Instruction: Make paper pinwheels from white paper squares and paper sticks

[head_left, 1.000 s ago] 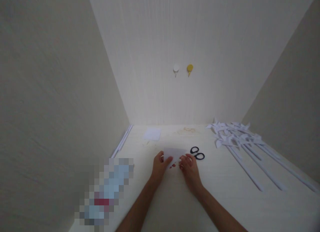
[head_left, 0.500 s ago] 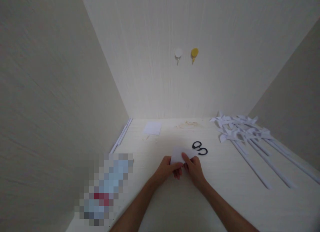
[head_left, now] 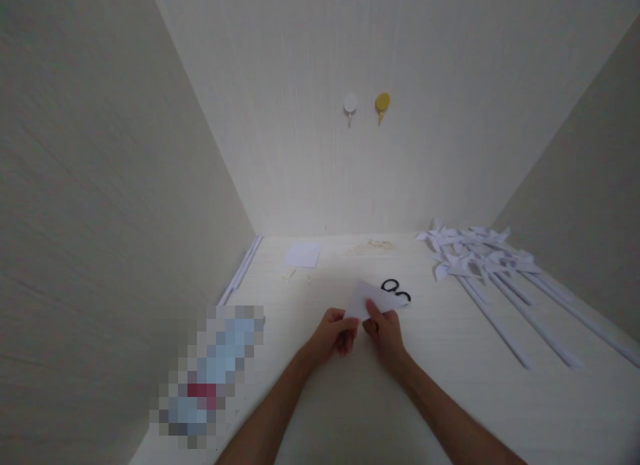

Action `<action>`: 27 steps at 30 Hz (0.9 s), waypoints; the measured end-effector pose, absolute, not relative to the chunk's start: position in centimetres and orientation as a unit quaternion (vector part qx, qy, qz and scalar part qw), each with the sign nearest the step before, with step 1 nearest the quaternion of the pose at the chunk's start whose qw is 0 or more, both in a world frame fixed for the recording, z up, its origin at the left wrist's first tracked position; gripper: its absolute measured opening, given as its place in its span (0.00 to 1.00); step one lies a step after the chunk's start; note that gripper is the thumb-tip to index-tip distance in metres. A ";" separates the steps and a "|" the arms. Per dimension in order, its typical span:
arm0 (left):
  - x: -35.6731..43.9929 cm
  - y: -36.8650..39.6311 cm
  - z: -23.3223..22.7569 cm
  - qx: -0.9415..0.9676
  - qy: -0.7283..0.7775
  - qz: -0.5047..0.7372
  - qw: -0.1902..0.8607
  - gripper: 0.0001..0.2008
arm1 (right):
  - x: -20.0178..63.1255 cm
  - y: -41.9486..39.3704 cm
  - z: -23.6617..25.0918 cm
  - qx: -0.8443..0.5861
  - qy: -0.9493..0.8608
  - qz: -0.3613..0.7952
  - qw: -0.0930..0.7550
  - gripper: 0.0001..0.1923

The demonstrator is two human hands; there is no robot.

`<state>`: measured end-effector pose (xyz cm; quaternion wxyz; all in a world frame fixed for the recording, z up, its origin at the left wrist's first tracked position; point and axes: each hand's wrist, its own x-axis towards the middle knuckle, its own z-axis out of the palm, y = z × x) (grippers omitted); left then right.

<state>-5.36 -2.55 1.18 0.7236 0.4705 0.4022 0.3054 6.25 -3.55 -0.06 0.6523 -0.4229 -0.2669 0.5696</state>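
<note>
A small folded piece of white paper (head_left: 361, 297) is held between both hands above the white table. My left hand (head_left: 336, 333) pinches its lower left corner between thumb and curled fingers. My right hand (head_left: 386, 331) grips the lower right part, its thumb lying flat on the paper's face. Just behind the paper lie scissors (head_left: 390, 285); their black handle loops show, and the blades are hidden by the paper. A flat white paper square (head_left: 303, 255) rests farther back on the left.
Several white paper pinwheels on rolled sticks (head_left: 495, 311) lie on the right. White paper rolls (head_left: 241, 270) line the left wall. A blurred-out blue and red item (head_left: 215, 368) is at the front left. Two hooks, white (head_left: 350, 103) and yellow (head_left: 383, 102), are on the back wall.
The paper has been turned and tilted, with a pointed corner now reaching right over the scissors. My hands have moved slightly apart, both still gripping it. The view has shifted a little.
</note>
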 end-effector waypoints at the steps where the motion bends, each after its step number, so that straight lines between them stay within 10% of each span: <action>1: -5.6 -2.5 1.3 0.465 0.404 0.316 0.722 0.13 | 6.6 -3.4 0.1 -0.416 -0.249 0.564 0.668 0.27; 8: -8.1 -1.2 2.3 0.376 0.386 0.472 0.698 0.14 | 8.3 -2.7 0.9 -0.368 -0.218 0.541 0.724 0.27; 18: -7.0 -2.6 1.6 0.597 0.360 0.253 0.671 0.21 | 6.2 -4.2 -0.4 -0.432 -0.446 0.578 0.529 0.26; 27: -7.1 -2.5 1.6 0.523 0.389 0.270 0.709 0.15 | 6.3 -4.0 0.7 -0.415 -0.366 0.619 0.557 0.22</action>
